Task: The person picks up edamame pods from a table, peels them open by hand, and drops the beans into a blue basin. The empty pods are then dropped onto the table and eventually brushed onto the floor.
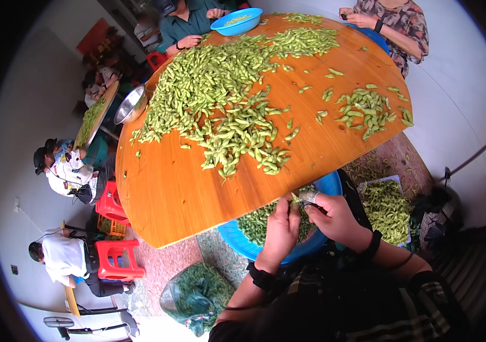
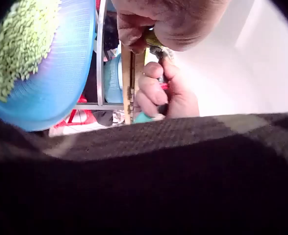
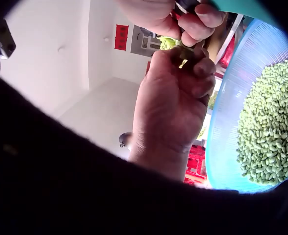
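Observation:
In the head view my left hand (image 1: 282, 228) pinches a green pod (image 1: 295, 199) just past the table's near edge. My right hand (image 1: 337, 219) meets it there, its fingers curled round a small dark-handled tool (image 1: 316, 207); a wrapping covers one fingertip. The left wrist view shows the left hand (image 2: 175, 22) on the pod (image 2: 152, 39) and the right hand (image 2: 168, 93) close by. In the right wrist view the two hands touch around the pod (image 3: 169, 43). Below them is a blue basket (image 1: 233, 239) of shelled beans (image 1: 260, 224).
Heaps of pods (image 1: 197, 80) lie on the wooden table (image 1: 169, 205). A metal bowl (image 1: 131, 106) and a blue basin (image 1: 237, 27) stand at its edge. A crate of pods (image 1: 387, 208) is at right, a green net bag (image 1: 197, 296) on the floor. Other people sit around.

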A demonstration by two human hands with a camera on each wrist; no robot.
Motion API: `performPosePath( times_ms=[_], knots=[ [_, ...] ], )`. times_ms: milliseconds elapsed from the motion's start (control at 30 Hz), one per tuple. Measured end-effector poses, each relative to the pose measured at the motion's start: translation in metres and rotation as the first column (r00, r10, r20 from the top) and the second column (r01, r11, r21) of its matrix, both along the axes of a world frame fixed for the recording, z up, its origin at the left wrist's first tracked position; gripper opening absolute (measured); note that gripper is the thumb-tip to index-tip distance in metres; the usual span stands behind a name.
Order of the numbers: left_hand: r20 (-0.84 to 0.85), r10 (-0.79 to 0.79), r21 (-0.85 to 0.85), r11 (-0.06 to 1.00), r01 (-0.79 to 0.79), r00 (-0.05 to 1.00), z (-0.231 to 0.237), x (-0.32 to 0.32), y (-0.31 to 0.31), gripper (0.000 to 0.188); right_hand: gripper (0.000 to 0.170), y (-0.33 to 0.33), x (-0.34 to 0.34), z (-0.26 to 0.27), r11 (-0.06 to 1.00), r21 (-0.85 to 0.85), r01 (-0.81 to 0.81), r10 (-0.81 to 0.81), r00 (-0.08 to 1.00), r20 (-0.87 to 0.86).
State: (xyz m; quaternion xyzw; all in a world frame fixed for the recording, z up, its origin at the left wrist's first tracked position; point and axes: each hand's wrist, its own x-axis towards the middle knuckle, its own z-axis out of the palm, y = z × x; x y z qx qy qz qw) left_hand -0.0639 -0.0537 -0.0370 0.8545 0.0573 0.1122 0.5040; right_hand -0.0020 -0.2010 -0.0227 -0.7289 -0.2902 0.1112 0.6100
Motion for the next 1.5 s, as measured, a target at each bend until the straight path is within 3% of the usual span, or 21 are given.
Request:
performPosePath(
  times_ms=[33, 67, 100, 133, 200, 367, 467, 533, 700, 800, 900, 933, 1000, 1033, 1067, 1100, 1167, 1200, 1267, 1400, 1500],
  knots=[
    [0.0, 0.002, 0.0, 1.0, -0.002, 1.0, -0.005, 0.0, 0.0, 0.021, 0.02, 0.001, 0.0, -0.003, 1.0, 0.006, 0.0, 0.0, 1.0, 0.016],
    [-0.02, 0.003, -0.343, 0.939, -0.01, 1.0, -0.014, 0.001, 0.001, 0.019, 0.02, 0.002, -0.001, -0.007, 1.0, 0.012, 0.0, -0.001, 0.999, 0.033],
    [-0.038, -0.002, -0.644, 0.765, -0.023, 0.999, -0.014, 0.002, 0.0, 0.019, 0.02, 0.003, -0.001, -0.009, 1.0, 0.013, -0.002, 0.002, 0.999, 0.034],
    [-0.038, 0.001, -0.644, 0.765, -0.025, 0.999, -0.013, 0.003, -0.002, 0.019, 0.02, 0.006, -0.002, -0.01, 0.998, 0.06, -0.005, 0.001, 0.998, 0.065],
    [-0.156, 0.049, -0.903, 0.397, -0.162, 0.987, -0.007, 0.005, -0.005, 0.018, 0.02, 0.008, -0.002, -0.012, 0.994, 0.108, -0.01, 0.0, 0.996, 0.094],
    [-0.152, 0.008, -0.91, 0.389, -0.143, 0.988, -0.017, 0.003, 0.003, 0.019, 0.018, 0.004, -0.003, -0.013, 0.999, -0.028, -0.046, 0.05, 0.988, 0.143],
    [-0.17, 0.018, -0.927, 0.337, -0.167, 0.985, -0.014, 0.001, 0.002, 0.019, 0.015, 0.009, -0.004, -0.019, 0.995, 0.096, -0.031, 0.035, 0.998, -0.045],
    [-0.187, 0.034, -0.937, 0.294, -0.189, 0.982, -0.01, 0.0, 0.0, 0.02, 0.013, 0.01, -0.004, -0.014, 0.996, 0.085, -0.026, 0.026, 1.0, -0.001],
    [-0.102, 0.02, -0.892, 0.44, -0.1, 0.995, -0.02, -0.008, 0.005, 0.018, 0.011, 0.012, -0.005, -0.012, 0.997, 0.068, -0.031, 0.028, 0.999, 0.044],
    [-0.2, 0.076, -0.891, 0.399, -0.214, 0.977, -0.023, -0.007, 0.008, 0.017, 0.011, 0.012, -0.006, -0.013, 0.997, 0.02, -0.076, 0.075, 0.997, 0.021],
    [-0.179, 0.003, -0.887, 0.432, -0.163, 0.984, -0.036, -0.009, 0.017, 0.019, 0.015, 0.008, -0.006, -0.011, 0.997, 0.029, -0.073, 0.073, 0.997, 0.001],
    [-0.173, 0.003, -0.886, 0.436, -0.157, 0.985, -0.036, -0.011, 0.017, 0.019, 0.017, 0.002, -0.005, -0.005, 0.999, 0.027, 0.027, -0.027, 1.0, -0.002],
    [-0.211, -0.016, -0.422, 0.903, -0.077, 0.977, -0.038, -0.015, 0.019, 0.021, 0.023, -0.018, 0.006, -0.009, 0.982, 0.029, 0.186, -0.188, 0.98, 0.066],
    [-0.205, -0.017, -0.418, 0.905, -0.072, 0.979, -0.037, -0.018, 0.022, 0.021, 0.023, -0.034, 0.013, -0.008, 0.961, -0.043, 0.275, -0.267, 0.955, 0.126],
    [-0.027, 0.016, 0.01, 1.0, -0.015, 1.0, -0.032, -0.023, 0.026, 0.02, 0.023, -0.052, 0.02, -0.01, 0.933, -0.061, 0.354, -0.342, 0.928, 0.151],
    [0.149, -0.032, 0.44, 0.897, -0.038, 0.988, -0.022, -0.024, 0.029, 0.018, 0.023, -0.077, 0.029, -0.02, 0.903, -0.134, 0.409, -0.372, 0.898, 0.233],
    [0.137, 0.044, 0.364, 0.927, -0.092, 0.99, 0.008, -0.023, 0.026, 0.016, 0.02, -0.12, 0.043, -0.048, 0.827, -0.145, 0.543, -0.44, 0.786, 0.434],
    [0.182, 0.07, 0.421, 0.896, -0.142, 0.981, 0.029, -0.015, 0.025, 0.016, 0.013, -0.141, 0.045, -0.058, 0.787, -0.295, 0.542, -0.446, 0.83, 0.335],
    [0.332, 0.033, 0.565, 0.794, -0.227, 0.943, 0.049, 0.015, 0.03, 0.017, 0.009, -0.148, 0.039, -0.066, 0.774, -0.309, 0.552, -0.455, 0.825, 0.336],
    [0.383, -0.008, 0.611, 0.752, -0.247, 0.924, 0.036, 0.074, 0.049, 0.017, 0.007, -0.129, 0.019, -0.059, 0.803, -0.306, 0.511, -0.421, 0.851, 0.314],
    [0.231, 0.015, 0.463, 0.878, -0.124, 0.973, 0.036, 0.099, 0.066, 0.014, 0.012, -0.121, 0.015, -0.065, 0.817, -0.325, 0.476, -0.402, 0.875, 0.269]
  ],
)
